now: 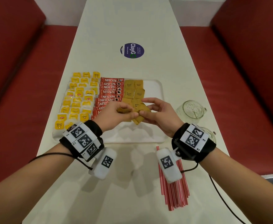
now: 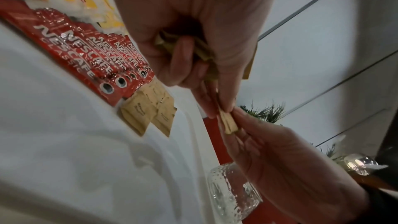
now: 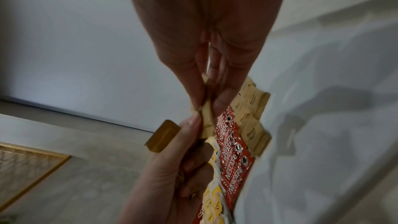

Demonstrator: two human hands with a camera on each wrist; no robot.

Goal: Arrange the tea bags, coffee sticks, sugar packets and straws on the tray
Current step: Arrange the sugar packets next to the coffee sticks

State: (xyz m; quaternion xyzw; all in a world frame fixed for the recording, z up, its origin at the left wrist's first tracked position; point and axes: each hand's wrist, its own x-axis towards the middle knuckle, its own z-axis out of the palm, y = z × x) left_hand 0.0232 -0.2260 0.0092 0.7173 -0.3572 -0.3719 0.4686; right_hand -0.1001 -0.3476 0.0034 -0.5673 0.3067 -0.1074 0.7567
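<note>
The left hand (image 1: 116,113) has its fingers (image 2: 183,52) curled round a small bunch of brown paper sugar packets (image 1: 123,110), while its thumb and forefinger meet the right hand (image 1: 155,113) over 1 more brown packet (image 2: 228,123). The right fingers (image 3: 193,81) close in a pinch on that packet's edge; how many packets sit in the pinch is hard to tell.

Both hands hover above the white rectangular plastic tray (image 1: 155,88) on the pale worktop (image 1: 132,183). On the tray lie yellow tea bags (image 1: 77,101) in rows at the left, red Nescafe coffee sticks (image 1: 110,92) beside them, then flat brown sugar packets (image 1: 134,88). Red straws (image 1: 176,196) lie bundled on the worktop near the tray's front right corner. A clear glass jug (image 1: 190,110) stands right of the tray.

Both forearms reach forward, wrists banded with marker-covered cuffs.
</note>
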